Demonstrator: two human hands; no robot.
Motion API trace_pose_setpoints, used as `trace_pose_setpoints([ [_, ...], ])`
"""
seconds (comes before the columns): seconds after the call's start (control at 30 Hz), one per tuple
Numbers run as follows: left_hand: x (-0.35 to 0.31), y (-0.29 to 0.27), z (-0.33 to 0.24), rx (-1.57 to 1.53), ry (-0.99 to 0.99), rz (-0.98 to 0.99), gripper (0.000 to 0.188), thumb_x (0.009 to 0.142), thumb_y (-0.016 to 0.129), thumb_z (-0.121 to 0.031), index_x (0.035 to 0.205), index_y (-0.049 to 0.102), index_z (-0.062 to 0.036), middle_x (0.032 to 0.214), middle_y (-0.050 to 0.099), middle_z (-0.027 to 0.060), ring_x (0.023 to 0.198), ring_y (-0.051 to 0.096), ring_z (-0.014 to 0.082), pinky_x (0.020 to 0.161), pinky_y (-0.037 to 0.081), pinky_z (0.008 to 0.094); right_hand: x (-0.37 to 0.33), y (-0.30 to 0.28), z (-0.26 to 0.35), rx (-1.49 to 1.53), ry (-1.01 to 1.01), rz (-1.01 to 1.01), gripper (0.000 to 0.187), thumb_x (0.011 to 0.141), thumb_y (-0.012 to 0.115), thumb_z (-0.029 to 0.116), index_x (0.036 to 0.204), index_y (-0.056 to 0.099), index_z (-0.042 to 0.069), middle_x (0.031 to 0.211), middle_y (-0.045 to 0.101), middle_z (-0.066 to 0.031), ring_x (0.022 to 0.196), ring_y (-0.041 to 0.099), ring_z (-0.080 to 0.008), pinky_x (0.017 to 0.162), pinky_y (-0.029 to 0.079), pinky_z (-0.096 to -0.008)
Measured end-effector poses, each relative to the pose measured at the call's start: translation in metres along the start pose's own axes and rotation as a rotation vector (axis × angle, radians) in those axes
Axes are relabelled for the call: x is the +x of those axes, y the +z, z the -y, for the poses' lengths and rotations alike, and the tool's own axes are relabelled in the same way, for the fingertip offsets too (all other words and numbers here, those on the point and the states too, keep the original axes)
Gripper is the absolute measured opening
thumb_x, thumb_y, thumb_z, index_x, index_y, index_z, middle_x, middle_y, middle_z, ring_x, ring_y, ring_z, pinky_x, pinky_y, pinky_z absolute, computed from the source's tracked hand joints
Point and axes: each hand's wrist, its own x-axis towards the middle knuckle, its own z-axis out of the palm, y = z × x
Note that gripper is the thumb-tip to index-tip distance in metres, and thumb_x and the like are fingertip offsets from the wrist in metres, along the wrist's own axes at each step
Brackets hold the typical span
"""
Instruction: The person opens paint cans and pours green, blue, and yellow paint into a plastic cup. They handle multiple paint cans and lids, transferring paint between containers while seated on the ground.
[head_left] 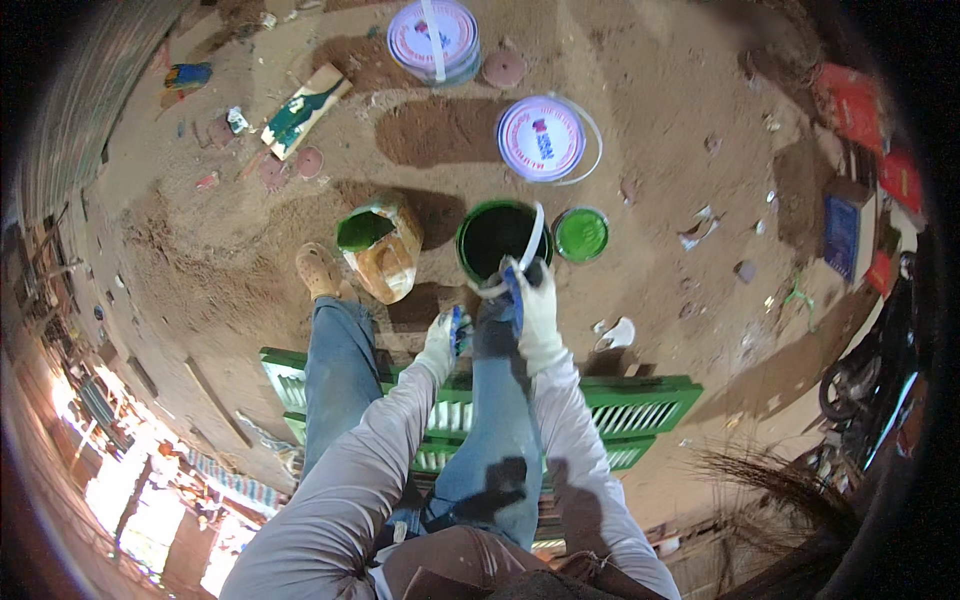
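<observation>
White gloves (541, 318) with blue-coated fingers (516, 298) meet pale, wrinkled long sleeves (335, 465); below a brown garment (450, 563) come faded blue jeans (340, 365) and a tan clog (316, 268).

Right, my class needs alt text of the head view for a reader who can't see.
A gloved right hand is at the white handle of an open green-rimmed bucket on sandy ground, the gloved left hand nearby. Two lidded buckets stand beyond; green slatted panels show behind the legs.

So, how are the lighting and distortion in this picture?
Head view: glare washes out the lower left; the nearer lidded bucket throws a shadow leftward; the open bucket is too dark inside to read; corrugated sheeting bows along the upper-left rim.
</observation>
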Motion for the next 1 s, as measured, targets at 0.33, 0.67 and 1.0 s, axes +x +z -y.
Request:
trace_pose_setpoints([
  [0.33, -0.113, 0.123, -0.018, -0.581, 0.133, 0.691, 0.075, 0.1, 0.041, -0.072, 0.147, 0.053, -0.0146, 0.142, 0.061, 0.0085, 0.124, 0.061, 0.0298, 0.103, 0.052, 0.0462, -0.183, 0.01, 0.185, 0.394, 0.128, 0.236, 0.027, 0.106, 0.059, 0.024, 0.124, 0.059, 0.004, 0.11, 0.07, -0.0134, 0.106, 0.07, -0.0302, 0.098, 0.058, -0.0517],
  [0.67, -0.2, 0.19, -0.066, -0.691, 0.475, 0.727, 0.071, 0.105, 0.051, -0.053, 0.161, 0.03, -0.0147, 0.155, 0.048, 0.0065, 0.135, 0.054, 0.0298, 0.114, 0.045, 0.0476, -0.182, 0.068, 0.303, 0.256, -0.068, 0.466, 0.04, 0.104, 0.062, 0.03, 0.134, 0.05, 0.006, 0.124, 0.064, -0.0137, 0.112, 0.067, -0.0309, 0.097, 0.058, -0.0491],
  [1.0, -0.168, 0.225, -0.211, -0.333, 0.615, 0.688, 0.101, 0.093, 0.078, -0.014, 0.167, 0.009, -0.0211, 0.154, 0.046, 0.0058, 0.133, 0.051, 0.0209, 0.111, 0.044, 0.0352, -0.1, 0.189, 0.359, 0.236, -0.136, 0.581, 0.036, 0.104, 0.063, 0.021, 0.133, 0.051, 0.005, 0.125, 0.064, -0.0124, 0.115, 0.067, -0.031, 0.095, 0.059, -0.0486],
])
